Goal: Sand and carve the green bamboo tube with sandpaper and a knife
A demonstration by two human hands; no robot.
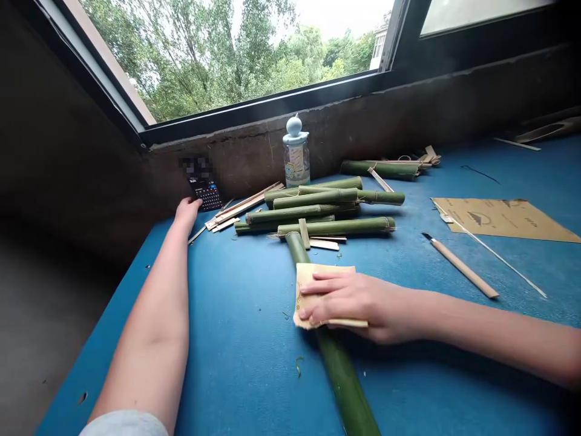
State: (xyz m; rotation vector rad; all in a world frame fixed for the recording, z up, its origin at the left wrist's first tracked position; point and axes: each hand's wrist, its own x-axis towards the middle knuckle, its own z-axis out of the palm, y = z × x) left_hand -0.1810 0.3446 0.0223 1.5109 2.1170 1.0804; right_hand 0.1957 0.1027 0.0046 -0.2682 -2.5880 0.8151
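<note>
- A folded piece of sandpaper [313, 295] is pressed around a bamboo pole [345, 376] by the right hand [354, 306], with the fingers [329, 284] held together and laid across it.
- The pole lies on a blue table [245, 369], running under the grip and away from the body. Its far end is hidden among other bamboo pieces.
- The pole is judged to be light, stiff and slick-skinned, and it could roll if left loose. A firm hold around its middle seems best, away from any rough cut ends. The sandpaper looks soft and limp.
- A small green shaving [298, 365] is seen just below the grip, and a pale sleeve [123, 424] is seen at the bottom edge, left of it.
- Right of the grip, a wooden-handled knife [463, 267] and a thin rod [494, 255] are laid near a sheet of brown paper [503, 219].
- Left of the grip, the left hand [187, 214] is loosely curled, with nothing seen in it. Whether it is closed cannot be told. It is just beside a black keypad device [205, 195].
- Beyond the grip, a heap of bamboo pieces [318, 209] and flat strips [240, 206] is piled.
- Farthest off, a glass bottle [296, 156] stands below a window [227, 60].
</note>
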